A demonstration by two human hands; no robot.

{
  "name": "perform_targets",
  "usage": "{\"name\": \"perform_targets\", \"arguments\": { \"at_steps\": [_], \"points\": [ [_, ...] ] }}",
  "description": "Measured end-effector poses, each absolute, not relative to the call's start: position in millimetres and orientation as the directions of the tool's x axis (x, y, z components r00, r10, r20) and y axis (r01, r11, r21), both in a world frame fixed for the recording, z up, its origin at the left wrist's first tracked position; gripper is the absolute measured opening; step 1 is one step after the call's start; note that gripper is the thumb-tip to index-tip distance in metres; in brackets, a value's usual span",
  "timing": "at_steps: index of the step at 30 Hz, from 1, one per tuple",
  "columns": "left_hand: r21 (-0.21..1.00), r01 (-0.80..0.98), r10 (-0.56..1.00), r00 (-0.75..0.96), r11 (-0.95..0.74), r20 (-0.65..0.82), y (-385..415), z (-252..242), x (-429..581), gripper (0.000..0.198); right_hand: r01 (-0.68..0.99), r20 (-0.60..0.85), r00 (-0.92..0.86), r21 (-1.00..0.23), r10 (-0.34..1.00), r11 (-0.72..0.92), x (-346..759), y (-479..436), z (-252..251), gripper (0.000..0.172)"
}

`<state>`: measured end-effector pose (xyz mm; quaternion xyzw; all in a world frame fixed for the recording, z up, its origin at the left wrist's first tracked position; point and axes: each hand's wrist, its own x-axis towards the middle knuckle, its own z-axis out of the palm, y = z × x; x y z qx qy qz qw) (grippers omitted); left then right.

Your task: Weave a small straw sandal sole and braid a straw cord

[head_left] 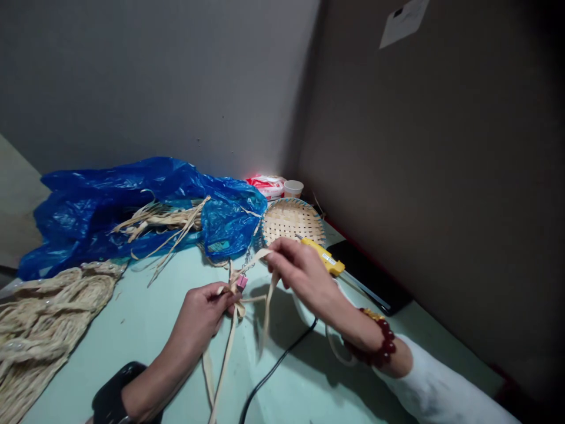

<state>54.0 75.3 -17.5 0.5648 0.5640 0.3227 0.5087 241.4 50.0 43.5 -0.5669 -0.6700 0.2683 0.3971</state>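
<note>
My left hand (206, 309) pinches the gathered part of several pale, flat plant-fibre strips (229, 338), close to a small pink clip (242, 282). Long ends of the strips trail down toward the near table edge. A metal chain (248, 257) runs up from the clip toward the blue bag. My right hand (298, 268) is raised a little to the right, thumb and fingers closed on one strip (258, 256). That strip stretches between both hands, and its loose end dangles below the right fingers.
A blue plastic bag (132, 171) with dried fibres (163, 218) lies at the back left, braided fibre work (53, 324) at the left. Behind my right hand are a woven basket (293, 221), paper cup (293, 188), yellow glue gun (324, 254) and dark flat object (375, 277). A black cable (278, 362) crosses the table.
</note>
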Motion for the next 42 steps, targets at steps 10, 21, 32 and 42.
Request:
{"name": "perform_targets", "arguments": {
  "at_steps": [10, 21, 32, 42],
  "points": [
    [0.94, 0.314, 0.978, 0.115, 0.133, -0.176, 78.7, -18.7, 53.7, 0.038, 0.368, 0.706, 0.558, -0.681, 0.435, 0.633, 312.5, 14.2, 139.2, 0.008],
    [0.95, 0.237, 0.96, 0.142, 0.204, -0.241, 74.5, -14.2, 53.4, 0.042, 0.927, 0.474, -0.371, 0.138, 0.798, 0.349, 291.3, 44.6, 92.7, 0.029],
    [0.959, 0.148, 0.936, 0.223, 0.244, -0.272, 76.5, -16.3, 52.2, 0.036, 0.551, 0.409, -0.706, -0.198, 0.579, 0.811, 243.7, 13.2, 25.3, 0.024],
    [0.96, 0.115, 0.917, 0.285, 0.256, -0.279, 69.2, -10.0, 50.5, 0.037, -0.066, 0.274, 0.074, -0.958, 0.959, 0.279, 251.9, 24.4, 66.7, 0.01]
  ]
}}
